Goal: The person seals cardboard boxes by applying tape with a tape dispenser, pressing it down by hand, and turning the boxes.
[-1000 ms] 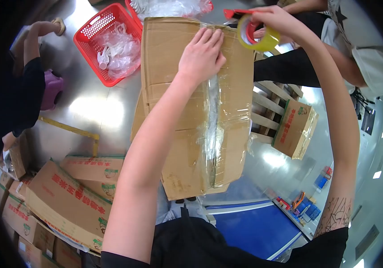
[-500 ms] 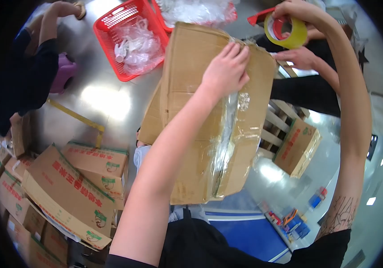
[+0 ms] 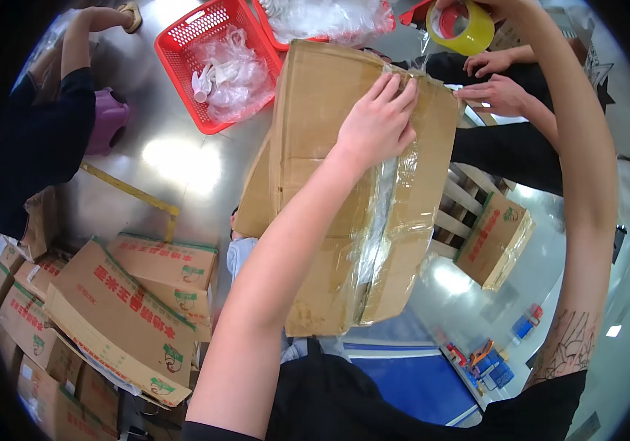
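The box (image 3: 322,110) is set upright in front of the wearer, in the middle of the view, and its top seam is covered by clear tape that is wrinkled and shiny. The left hand (image 3: 378,123) is laid palm down near the far end of this seam, its fingers loosely spread and unclenched, with nothing gripped. By the right hand (image 3: 504,6), cut off by the upper edge of the view, the tape roll (image 3: 479,33) is grasped together with its red dispenser (image 3: 416,12), just beyond the box's far right corner. A clear strip can be made out between dispenser and box. A co-worker's hand (image 3: 501,95) is stretched toward the box's far right edge; whether contact is made cannot be told. Beyond the far left side, a red basket (image 3: 170,77) is partly filled with clear plastic (image 3: 241,84). Printed cartons (image 3: 120,294) are stacked at lower left, and another carton (image 3: 492,242) is seen beside the pallet slats (image 3: 453,223) at right.
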